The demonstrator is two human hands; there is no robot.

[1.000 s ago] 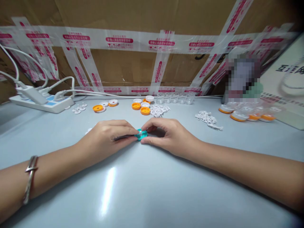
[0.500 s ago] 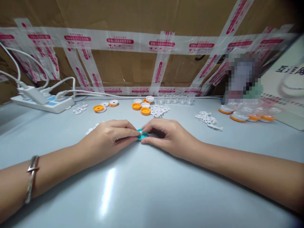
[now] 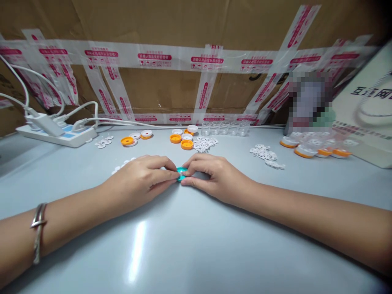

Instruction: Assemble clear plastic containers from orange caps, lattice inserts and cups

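A small round teal plastic piece [image 3: 181, 174] rests on the table, pinched between the fingertips of both hands. My left hand [image 3: 147, 177] grips its left side, and my right hand [image 3: 211, 173] holds the right side with fingers curled and thumb at the near edge. A tiny pale or clear bit shows at the middle of the teal piece, too small to name. Behind the left hand, partly hidden, lie small white discs [image 3: 123, 164]. Straight beyond the hands is a pile of white cut-out plastic pieces [image 3: 204, 143].
Orange rings [image 3: 186, 144] and white rings [image 3: 146, 133] lie farther back. Clear cups [image 3: 225, 128] stand in a row by the taped cardboard [image 3: 165, 87]. More white cut-outs [image 3: 263, 152] and orange-based clear domes [image 3: 306, 151] are at right. A power strip [image 3: 58, 132] sits at left.
My right fingers have shifted slightly inward and left over the teal piece, and a pale bit now shows at its middle. Both hands keep hold; the camera view has moved slightly.
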